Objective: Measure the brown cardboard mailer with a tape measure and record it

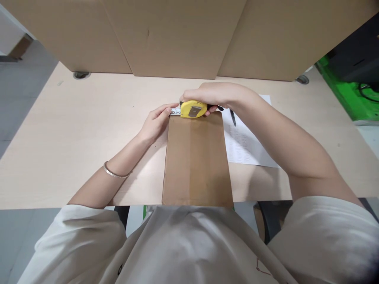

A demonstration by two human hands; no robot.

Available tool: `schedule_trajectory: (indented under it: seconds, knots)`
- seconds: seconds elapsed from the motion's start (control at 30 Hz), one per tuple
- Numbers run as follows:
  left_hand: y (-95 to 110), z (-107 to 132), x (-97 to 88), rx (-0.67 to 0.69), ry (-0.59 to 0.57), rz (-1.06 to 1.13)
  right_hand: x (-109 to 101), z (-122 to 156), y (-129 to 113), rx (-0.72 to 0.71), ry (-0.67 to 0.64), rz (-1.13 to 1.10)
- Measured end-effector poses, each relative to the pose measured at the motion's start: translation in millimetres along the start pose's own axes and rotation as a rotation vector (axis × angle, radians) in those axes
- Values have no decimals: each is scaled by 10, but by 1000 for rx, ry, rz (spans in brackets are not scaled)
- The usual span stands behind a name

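Observation:
A brown cardboard box (197, 161) with tape down its middle lies at the table's front edge, close to my body. Over its far edge, my right hand (204, 96) grips a yellow tape measure (193, 109) from above and behind. A short length of white blade (175, 112) sticks out of the case toward the left. The blade's end is pinched between the thumb and fingers of my left hand (158, 120), at the box's far left corner. A black strap hangs from the tape measure on the right.
A printed sheet of paper (245, 146) lies right of the box, partly under my right forearm, with a black pen (233, 117) on it. Tall cardboard panels (174, 39) stand along the back of the pale table (74, 138). Cable holes sit at both back corners.

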State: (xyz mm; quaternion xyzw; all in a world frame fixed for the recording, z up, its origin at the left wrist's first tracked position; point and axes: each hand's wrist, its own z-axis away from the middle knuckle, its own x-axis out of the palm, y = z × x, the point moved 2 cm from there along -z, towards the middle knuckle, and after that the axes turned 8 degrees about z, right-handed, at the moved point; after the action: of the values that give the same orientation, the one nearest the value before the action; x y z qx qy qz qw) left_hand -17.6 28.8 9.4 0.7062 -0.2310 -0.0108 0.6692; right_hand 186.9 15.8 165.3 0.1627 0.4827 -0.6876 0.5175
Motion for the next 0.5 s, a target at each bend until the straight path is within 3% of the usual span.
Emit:
schedule_trajectory:
  seconds: [0.37,0.5]
  knots:
    - [78,13,208,-74,-30,40,-97,145,266,126,28,114]
    - [72,25,204,-81,-27,26,-230,368,549,228,69,168]
